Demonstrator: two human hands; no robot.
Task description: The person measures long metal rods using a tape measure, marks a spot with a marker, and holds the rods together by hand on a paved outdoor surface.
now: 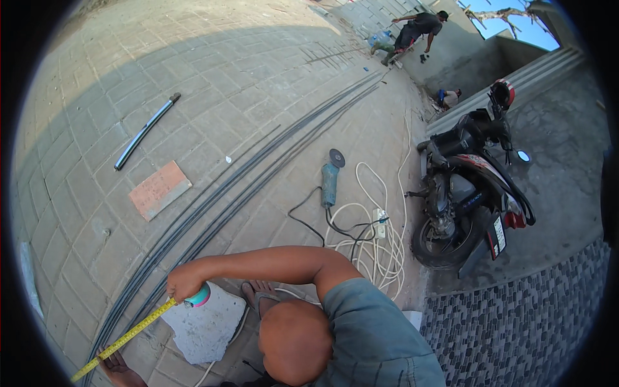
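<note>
My right hand is closed round a tape measure with a turquoise and pink case, held over a rough pale concrete block. The yellow tape blade runs out from it toward the lower left, over a bundle of long thin steel rods. My left hand is low at the left beside the blade, its fingers stretched out and apart near the rods. Part of that hand is cut off by the lower rim. My bent knee and a sandalled foot are right of the block.
An angle grinder lies right of the rods, near a coiled white extension cord. Left of them are a reddish slab and a dark tube-like tool. A motorcycle stands at right. Two people are far off.
</note>
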